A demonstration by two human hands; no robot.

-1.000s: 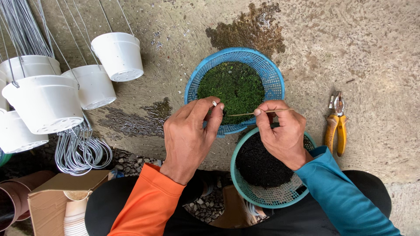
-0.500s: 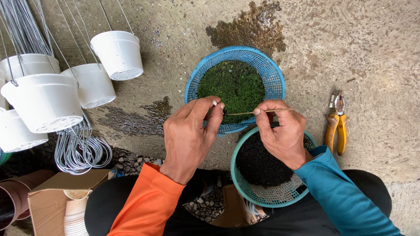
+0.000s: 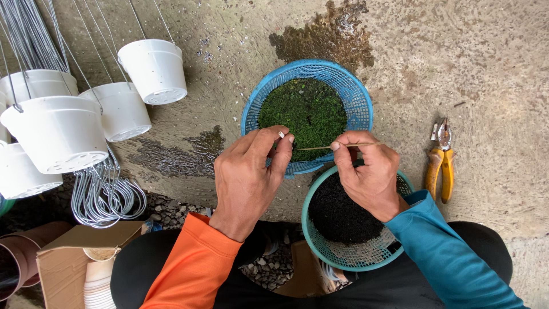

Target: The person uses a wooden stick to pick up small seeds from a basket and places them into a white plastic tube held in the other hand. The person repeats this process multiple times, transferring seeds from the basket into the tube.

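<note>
My left hand [image 3: 251, 174] and my right hand [image 3: 366, 171] are raised in front of me, each pinching one end of a thin pale stick [image 3: 314, 147] held level between them. A small white bit shows at my left fingertips. Behind the stick sits a blue mesh basket [image 3: 360, 100] filled with green moss [image 3: 303, 111]. Under my right hand, on my lap, is a teal mesh basket [image 3: 349, 260] of black soil [image 3: 337, 212].
Yellow-handled pliers [image 3: 440, 163] lie on the concrete at the right. Several white plastic hanging pots [image 3: 154, 68] with wire hangers [image 3: 103, 194] crowd the left. A cardboard box [image 3: 63, 263] with stacked cups and a brown pot [image 3: 23, 257] sit bottom left.
</note>
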